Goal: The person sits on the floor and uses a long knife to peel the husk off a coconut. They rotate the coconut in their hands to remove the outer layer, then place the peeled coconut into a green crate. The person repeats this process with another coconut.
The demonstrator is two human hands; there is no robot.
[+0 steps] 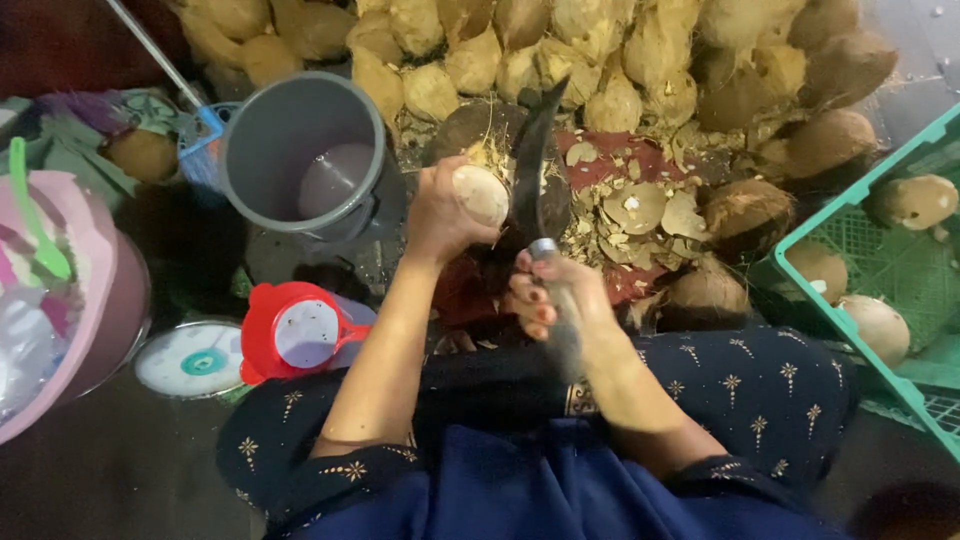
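- The left hand [440,215] is clamped around a pale, peeled coconut [481,194], holding it over a dark round chopping block [472,128].
- The right hand [556,293] is closed tight on the handle of a large curved cleaver [531,155]; the handle is blurred below the fist.
- The cleaver's dark blade stands upright just right of the coconut, its edge touching or almost touching the shell; which one cannot be told.
- The two hands sit close together, the right one slightly nearer the body.
- Husk chips and shell scraps [640,205] lie scattered on a red surface to the right of the block.
- A heap of husked coconuts [560,50] fills the top of the view, behind the block.
- Darker brown coconuts [748,210] rest to the right, near the scraps.
- A green plastic crate [790,245] at the right edge holds several peeled coconuts [880,325].
- A grey bucket [262,125] stands left of the block, with pale liquid in its bottom.
- A red jug with a lid [290,335] sits near the left forearm, beside a round white disc [190,360] on the floor.
- A pink tub [95,260] at the far left carries a green utensil [35,220].
- The person wears dark blue cloth with small gold motifs [760,390].
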